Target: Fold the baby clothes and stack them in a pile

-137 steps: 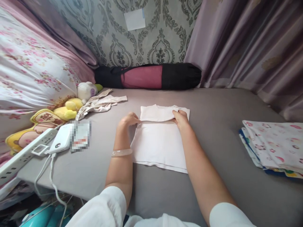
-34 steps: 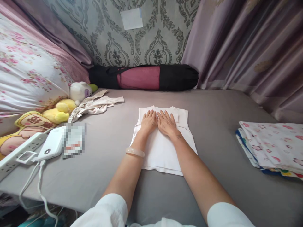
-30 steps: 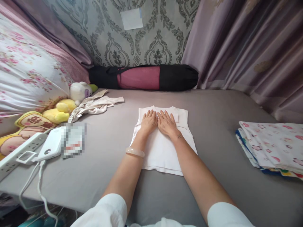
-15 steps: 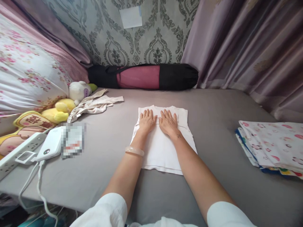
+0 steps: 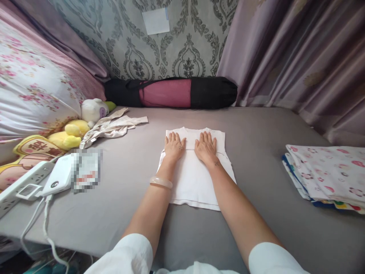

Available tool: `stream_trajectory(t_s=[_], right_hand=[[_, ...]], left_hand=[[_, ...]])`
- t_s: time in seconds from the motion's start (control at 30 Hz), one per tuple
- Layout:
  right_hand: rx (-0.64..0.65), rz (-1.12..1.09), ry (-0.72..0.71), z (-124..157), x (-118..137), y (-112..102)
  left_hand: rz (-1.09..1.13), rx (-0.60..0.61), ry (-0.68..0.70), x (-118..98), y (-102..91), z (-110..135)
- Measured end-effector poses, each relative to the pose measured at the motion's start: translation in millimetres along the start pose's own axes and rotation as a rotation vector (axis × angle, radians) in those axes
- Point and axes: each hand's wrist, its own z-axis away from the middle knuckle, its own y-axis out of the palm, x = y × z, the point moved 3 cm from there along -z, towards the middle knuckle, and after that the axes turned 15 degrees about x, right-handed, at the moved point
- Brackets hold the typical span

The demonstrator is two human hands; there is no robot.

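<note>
A small white shirt lies spread on the grey sheet, its neckline away from me and its hem toward me. Its sleeves look folded inward across the upper part. My left hand rests flat on the upper left of the shirt, fingers stretched out; a pale bangle circles that forearm. On the upper right of the shirt, my right hand lies palm down with its fingers extended. Neither hand grips the cloth. Both palms and the fabric under them are hidden.
Folded patterned cloths lie at the right. To the left are a crumpled cream garment, plush toys, a white power bank with cables, and a power strip. A black and pink rolled bag lies along the wall.
My hands have slid apart over the shirt, the left slightly leftward and the right slightly rightward. The shirt keeps its shape. The view has shifted a little.
</note>
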Motion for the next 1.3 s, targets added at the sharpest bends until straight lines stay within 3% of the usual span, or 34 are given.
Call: stream_trajectory(t_s=[0.17, 0.33, 0.5, 0.7, 0.87, 1.0, 1.13, 1.3], right_hand=[[0.005, -0.019, -0.007, 0.6, 0.8, -2.3], [-0.014, -0.071, 0.035, -0.7, -7.1, -8.1], [-0.04, -0.058, 0.15, -3.0, -19.4, -6.5], [-0.047, -0.065, 0.152, -4.7, -21.7, -4.0], [-0.145, -0.1, 0.185, -2.9, -28.1, -9.9], [-0.147, -0.084, 0.188, -3.4, -32.3, -6.7], [-0.166, -0.074, 0.187, -3.0, -31.8, -2.8], [-0.08, -0.157, 0.157, -0.5, -31.7, -12.5]], left_hand=[[0.004, -0.012, 0.0, 0.1, -1.6, 0.7], [0.004, -0.128, -0.067, 6.2, -6.0, 2.8], [0.014, -0.077, -0.105, 12.7, -3.0, 2.4], [0.041, -0.102, -0.104, 13.7, -2.6, 1.9], [0.05, -0.187, -0.079, 13.5, -5.5, 0.4], [0.021, -0.136, -0.064, 13.0, -1.2, 0.2], [0.037, -0.159, -0.059, 12.1, 0.3, 2.1], [0.216, -0.091, -0.03, 22.2, -10.6, -4.0]])
